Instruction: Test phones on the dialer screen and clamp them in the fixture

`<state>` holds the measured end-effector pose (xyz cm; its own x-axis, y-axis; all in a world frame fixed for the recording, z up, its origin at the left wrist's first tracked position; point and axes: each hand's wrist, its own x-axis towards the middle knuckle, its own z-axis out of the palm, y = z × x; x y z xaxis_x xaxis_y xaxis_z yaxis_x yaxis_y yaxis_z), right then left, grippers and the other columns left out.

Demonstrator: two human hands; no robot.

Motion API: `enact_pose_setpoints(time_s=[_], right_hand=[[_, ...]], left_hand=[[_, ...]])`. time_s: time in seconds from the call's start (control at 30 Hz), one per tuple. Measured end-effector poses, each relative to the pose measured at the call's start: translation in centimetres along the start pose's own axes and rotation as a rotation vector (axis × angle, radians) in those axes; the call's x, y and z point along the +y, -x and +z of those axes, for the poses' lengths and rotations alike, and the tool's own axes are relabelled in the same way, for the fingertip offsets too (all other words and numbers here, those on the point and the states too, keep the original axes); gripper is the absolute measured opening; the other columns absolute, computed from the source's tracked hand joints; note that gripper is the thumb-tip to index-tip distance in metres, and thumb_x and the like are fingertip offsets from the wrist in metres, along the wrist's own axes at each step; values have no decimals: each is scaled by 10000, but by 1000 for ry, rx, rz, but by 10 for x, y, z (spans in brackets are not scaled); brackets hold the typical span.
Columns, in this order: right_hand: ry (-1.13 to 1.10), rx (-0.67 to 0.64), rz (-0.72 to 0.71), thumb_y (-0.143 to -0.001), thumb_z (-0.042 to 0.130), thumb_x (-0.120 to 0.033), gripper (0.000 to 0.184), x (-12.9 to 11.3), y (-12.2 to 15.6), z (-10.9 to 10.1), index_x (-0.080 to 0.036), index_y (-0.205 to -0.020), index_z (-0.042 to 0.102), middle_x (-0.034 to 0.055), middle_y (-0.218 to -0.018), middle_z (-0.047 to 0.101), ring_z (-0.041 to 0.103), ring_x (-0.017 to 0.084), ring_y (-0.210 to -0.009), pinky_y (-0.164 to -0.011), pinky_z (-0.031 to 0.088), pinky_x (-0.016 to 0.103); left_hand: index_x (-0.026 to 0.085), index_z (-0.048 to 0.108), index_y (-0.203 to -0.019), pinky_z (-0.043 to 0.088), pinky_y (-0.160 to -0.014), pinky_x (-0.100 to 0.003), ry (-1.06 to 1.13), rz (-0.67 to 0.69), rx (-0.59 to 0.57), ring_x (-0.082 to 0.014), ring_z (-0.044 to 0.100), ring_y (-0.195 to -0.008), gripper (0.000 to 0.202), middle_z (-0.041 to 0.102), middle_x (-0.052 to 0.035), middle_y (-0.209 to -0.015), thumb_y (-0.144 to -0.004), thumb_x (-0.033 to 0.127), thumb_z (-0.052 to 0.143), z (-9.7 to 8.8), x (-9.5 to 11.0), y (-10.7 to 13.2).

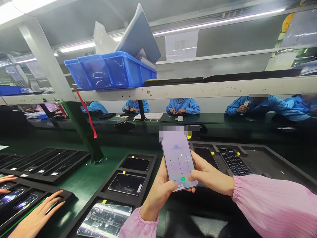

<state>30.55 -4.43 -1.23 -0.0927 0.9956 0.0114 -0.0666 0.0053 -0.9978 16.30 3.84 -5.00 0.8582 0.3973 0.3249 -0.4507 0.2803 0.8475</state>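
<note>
My left hand cradles a smartphone from below, and my right hand grips its right edge with the fingertips on the screen. The lilac screen shows a dial pad with a green call button. Below and to the left, a black foam tray holds several dark-screened phones in its slots. To the right, a black tray holds a dark phone and a keyboard-like part, partly hidden behind my right hand. Another person's hand rests on phones in a tray at the lower left.
A green workbench carries more black trays at the left. Above it, a white shelf holds a blue plastic bin with pale sheets. Several people in blue smocks sit at the far side of a bench.
</note>
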Motion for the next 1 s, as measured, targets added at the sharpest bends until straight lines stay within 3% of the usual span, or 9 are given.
enact_pose_setpoints(time_s=[0.2,0.4,0.67,0.8,1.0], right_hand=[[-29,8,13,-690,439,-104,634,-1,0,1,-287,-1270,262,11,-978,581,579,103,-600,-517,456,250],[-20,-2,3,-726,411,-114,572,0,0,1,-269,-1260,276,10,-931,587,575,106,-571,-496,450,248],[19,14,5,-742,420,-120,561,0,0,0,-275,-1262,277,13,-946,585,585,108,-580,-501,466,252],[48,37,-30,-810,507,-245,451,3,0,0,-271,-1222,326,15,-943,573,566,100,-589,-481,448,231],[120,109,-62,-828,534,-411,396,5,-2,0,-246,-1165,408,11,-871,570,517,87,-569,-454,426,214]], left_hand=[[260,227,-1303,536,-638,-462,-9,-36,103,-238,651,-736,596,592,-91,-1116,-765,107,429,-2,-2,0],[254,199,-1315,529,-644,-468,13,-11,31,-258,654,-745,644,586,-100,-1124,-742,125,462,-1,0,1],[274,200,-1332,533,-645,-480,37,-26,74,-265,650,-776,670,572,-97,-1146,-734,95,443,1,2,0],[292,254,-1308,533,-672,-453,23,-12,79,-257,649,-807,626,572,-77,-1148,-756,139,507,6,-1,-1],[303,327,-1257,551,-670,-390,-116,51,197,-211,640,-793,581,563,-57,-1152,-760,213,615,16,-12,0]])
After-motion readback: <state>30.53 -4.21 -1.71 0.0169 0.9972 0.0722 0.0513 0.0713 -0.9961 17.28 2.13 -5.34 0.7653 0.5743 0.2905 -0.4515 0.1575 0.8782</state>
